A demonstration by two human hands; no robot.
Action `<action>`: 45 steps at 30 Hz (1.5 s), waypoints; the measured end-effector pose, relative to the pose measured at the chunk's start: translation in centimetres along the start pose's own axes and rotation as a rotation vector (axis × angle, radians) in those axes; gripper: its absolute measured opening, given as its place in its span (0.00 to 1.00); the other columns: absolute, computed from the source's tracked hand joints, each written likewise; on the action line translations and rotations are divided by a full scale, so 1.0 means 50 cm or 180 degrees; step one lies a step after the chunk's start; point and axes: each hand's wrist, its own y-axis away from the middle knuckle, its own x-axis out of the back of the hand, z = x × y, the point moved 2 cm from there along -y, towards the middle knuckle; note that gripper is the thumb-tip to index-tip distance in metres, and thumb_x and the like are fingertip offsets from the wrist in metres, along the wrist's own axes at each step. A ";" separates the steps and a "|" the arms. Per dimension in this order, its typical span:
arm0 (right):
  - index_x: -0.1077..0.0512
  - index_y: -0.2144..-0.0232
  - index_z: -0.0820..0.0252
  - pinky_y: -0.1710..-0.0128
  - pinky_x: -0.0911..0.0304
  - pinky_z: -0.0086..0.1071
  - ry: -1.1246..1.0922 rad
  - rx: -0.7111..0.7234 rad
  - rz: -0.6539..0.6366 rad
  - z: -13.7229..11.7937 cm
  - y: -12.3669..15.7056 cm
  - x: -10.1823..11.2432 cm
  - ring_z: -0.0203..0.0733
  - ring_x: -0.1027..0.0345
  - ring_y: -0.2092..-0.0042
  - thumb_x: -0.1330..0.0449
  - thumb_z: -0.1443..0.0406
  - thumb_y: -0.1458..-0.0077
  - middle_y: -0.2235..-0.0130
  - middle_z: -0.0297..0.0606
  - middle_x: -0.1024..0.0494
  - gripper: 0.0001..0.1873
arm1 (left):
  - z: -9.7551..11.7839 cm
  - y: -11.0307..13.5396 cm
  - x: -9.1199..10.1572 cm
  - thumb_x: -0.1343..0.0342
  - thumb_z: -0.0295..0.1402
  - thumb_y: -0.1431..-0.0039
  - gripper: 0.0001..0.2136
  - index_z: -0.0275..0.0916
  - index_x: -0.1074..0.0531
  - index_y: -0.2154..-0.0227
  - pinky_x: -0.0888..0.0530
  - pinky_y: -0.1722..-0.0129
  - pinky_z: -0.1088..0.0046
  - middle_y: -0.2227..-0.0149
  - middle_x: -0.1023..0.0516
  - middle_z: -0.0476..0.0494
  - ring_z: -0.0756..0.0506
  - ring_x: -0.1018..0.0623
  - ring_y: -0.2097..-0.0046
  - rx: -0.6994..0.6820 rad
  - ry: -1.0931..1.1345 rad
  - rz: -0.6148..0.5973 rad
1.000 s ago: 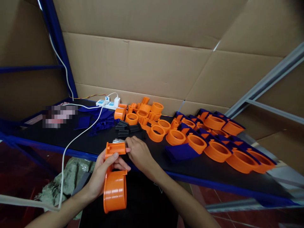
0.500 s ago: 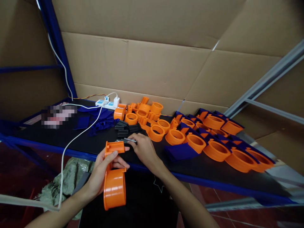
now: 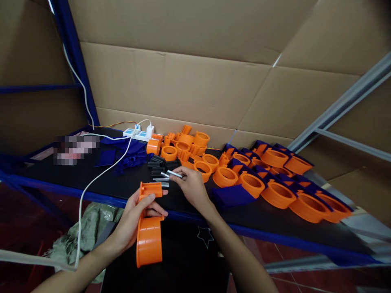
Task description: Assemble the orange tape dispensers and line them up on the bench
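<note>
My left hand (image 3: 137, 215) is closed round an orange plastic tape dispenser body (image 3: 149, 240), with its ring hanging low and its narrow end up. In front of the table's middle, my right hand (image 3: 192, 183) pinches a small serrated metal blade (image 3: 175, 174) between thumb and fingertips. Another toothed strip shows just left of it; whether it is also held I cannot tell. Below the fingertips, loose metal strips (image 3: 161, 179) lie on the black table top (image 3: 128, 181). Several black ribbed pieces (image 3: 157, 162) are heaped just behind them.
More orange dispenser bodies (image 3: 168, 152) are piled at the back. Rows of orange bodies with dark blue plates (image 3: 279, 193) fill the right side. Loose blue plates (image 3: 134, 150) lie left, near a power strip (image 3: 137, 133). A white cable (image 3: 100, 173) crosses the table's left part.
My right hand has lifted slightly and shifted right, bringing a serrated blade up from the loose strips. My left hand has moved a little right, still holding the dispenser body.
</note>
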 end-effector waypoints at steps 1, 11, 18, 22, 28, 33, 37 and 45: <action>0.23 0.65 0.58 0.65 0.34 0.30 -0.0042 -0.0002 0.0011 0.002 -0.002 0.005 0.40 0.24 0.66 0.36 0.62 0.42 0.66 0.35 0.17 0.06 | 0.000 -0.001 -0.001 0.39 0.41 0.40 0.19 0.31 0.25 0.51 0.23 0.69 0.77 0.71 0.16 0.38 0.46 0.18 0.71 -0.0001 -0.0026 -0.0001; 0.22 0.70 0.58 0.67 0.37 0.30 -0.0021 -0.0004 -0.0096 0.013 -0.001 0.024 0.39 0.27 0.69 0.32 0.68 0.49 0.69 0.35 0.18 0.02 | -0.009 -0.014 0.000 0.40 0.40 0.38 0.17 0.34 0.25 0.52 0.21 0.67 0.73 0.46 0.21 0.30 0.46 0.16 0.68 0.0052 -0.0143 0.0007; 0.23 0.68 0.58 0.66 0.37 0.31 -0.0029 0.0134 -0.0133 -0.001 0.001 0.034 0.39 0.29 0.68 0.33 0.65 0.45 0.69 0.35 0.20 0.03 | -0.013 -0.019 0.002 0.40 0.39 0.38 0.17 0.35 0.27 0.51 0.19 0.65 0.68 0.47 0.21 0.32 0.43 0.15 0.68 0.0025 -0.0272 -0.0045; 0.23 0.69 0.58 0.65 0.37 0.31 0.0040 0.0183 -0.0163 -0.008 0.008 0.025 0.39 0.29 0.68 0.34 0.68 0.45 0.68 0.36 0.20 0.01 | -0.021 -0.025 0.005 0.40 0.39 0.38 0.17 0.37 0.29 0.50 0.19 0.62 0.65 0.46 0.22 0.32 0.38 0.15 0.61 0.0052 -0.0329 -0.0013; 0.25 0.66 0.60 0.70 0.35 0.30 -0.0991 -0.0119 -0.0689 -0.019 0.015 0.052 0.36 0.30 0.71 0.34 0.58 0.45 0.69 0.35 0.21 0.11 | -0.018 -0.023 0.003 0.39 0.38 0.39 0.18 0.38 0.30 0.48 0.19 0.59 0.61 0.44 0.24 0.31 0.31 0.17 0.51 0.0178 -0.0249 -0.0164; 0.24 0.65 0.60 0.72 0.38 0.28 -0.0945 -0.0179 -0.0856 -0.040 0.019 0.085 0.36 0.30 0.71 0.32 0.59 0.46 0.70 0.34 0.22 0.10 | -0.013 -0.019 -0.002 0.40 0.39 0.38 0.18 0.38 0.30 0.49 0.19 0.61 0.63 0.45 0.23 0.31 0.34 0.15 0.56 0.0235 -0.0344 -0.0292; 0.24 0.68 0.59 0.74 0.42 0.26 -0.0493 -0.0121 -0.0997 -0.061 0.030 0.078 0.33 0.34 0.74 0.33 0.64 0.46 0.73 0.31 0.21 0.05 | -0.016 -0.014 -0.007 0.38 0.39 0.40 0.19 0.38 0.30 0.49 0.18 0.62 0.63 0.46 0.23 0.33 0.34 0.15 0.57 0.0197 -0.0417 -0.0416; 0.24 0.66 0.57 0.71 0.39 0.27 -0.0450 0.0147 -0.0994 -0.100 0.052 0.098 0.35 0.31 0.71 0.34 0.62 0.43 0.68 0.33 0.19 0.05 | -0.010 0.006 -0.009 0.36 0.39 0.42 0.20 0.37 0.30 0.50 0.19 0.62 0.66 0.58 0.17 0.36 0.37 0.14 0.60 0.0055 -0.0645 -0.0515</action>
